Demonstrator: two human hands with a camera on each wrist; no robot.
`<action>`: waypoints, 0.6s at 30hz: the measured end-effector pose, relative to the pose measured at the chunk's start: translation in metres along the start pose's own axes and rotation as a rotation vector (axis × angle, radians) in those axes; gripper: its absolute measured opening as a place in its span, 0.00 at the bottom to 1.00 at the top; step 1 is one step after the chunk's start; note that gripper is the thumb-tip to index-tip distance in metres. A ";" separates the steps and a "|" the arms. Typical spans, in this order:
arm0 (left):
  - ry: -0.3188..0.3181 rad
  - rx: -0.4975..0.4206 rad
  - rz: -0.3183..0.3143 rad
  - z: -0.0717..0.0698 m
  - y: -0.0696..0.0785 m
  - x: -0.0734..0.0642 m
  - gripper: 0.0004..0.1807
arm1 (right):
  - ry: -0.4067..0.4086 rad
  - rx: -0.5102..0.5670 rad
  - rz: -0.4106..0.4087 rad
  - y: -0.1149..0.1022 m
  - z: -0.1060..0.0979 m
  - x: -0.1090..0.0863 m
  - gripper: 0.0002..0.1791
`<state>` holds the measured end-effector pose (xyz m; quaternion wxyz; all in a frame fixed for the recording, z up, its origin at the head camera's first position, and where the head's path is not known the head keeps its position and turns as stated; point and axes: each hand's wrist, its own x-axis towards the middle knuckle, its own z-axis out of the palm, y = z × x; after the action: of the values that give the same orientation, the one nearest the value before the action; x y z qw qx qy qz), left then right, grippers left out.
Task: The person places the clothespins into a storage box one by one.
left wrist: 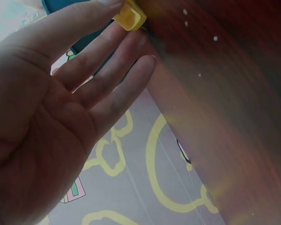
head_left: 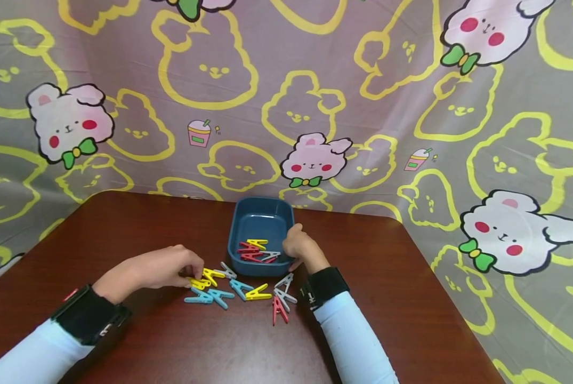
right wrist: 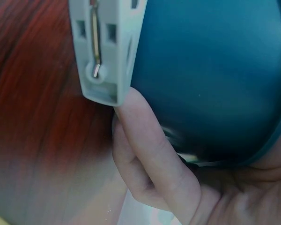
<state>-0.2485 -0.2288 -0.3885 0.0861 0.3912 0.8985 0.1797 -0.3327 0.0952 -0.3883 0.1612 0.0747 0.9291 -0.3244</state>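
My left hand (head_left: 163,266) pinches a yellow clothespin (left wrist: 131,18) between thumb and fingertips, low over the table. Another yellow clothespin (head_left: 212,276) and a grey clothespin (head_left: 226,271) lie just beyond these fingertips, with two blue clothespins (head_left: 200,297) on the near side. With its fingers along the outer wall, my right hand (head_left: 299,245) grips the right side of a dark blue bin (head_left: 261,269). Inside the bin, several red clothespins (head_left: 249,247), a yellow one and a grey one lie towards the front. A grey clothespin (right wrist: 100,56) shows close by the right fingertips in the right wrist view.
In front of the bin lie a third blue clothespin (head_left: 239,289), a yellow one and a red clothespin (head_left: 279,310) beside grey ones. The brown wooden table (head_left: 195,346) ends at the back against a patterned cloth (head_left: 248,128).
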 end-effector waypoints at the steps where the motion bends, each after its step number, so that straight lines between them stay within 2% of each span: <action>1: 0.000 -0.006 -0.003 0.001 0.000 0.001 0.11 | -0.001 0.004 0.002 0.000 0.000 0.000 0.39; 8: -0.008 -0.013 -0.070 0.004 0.001 0.003 0.13 | 0.005 0.012 0.004 0.000 -0.001 -0.001 0.40; 18: 0.000 -0.006 -0.042 0.002 -0.001 0.000 0.14 | 0.002 0.001 -0.001 0.000 0.000 -0.001 0.41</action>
<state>-0.2487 -0.2291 -0.3910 0.0912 0.3719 0.9059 0.1806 -0.3313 0.0956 -0.3880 0.1603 0.0744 0.9291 -0.3248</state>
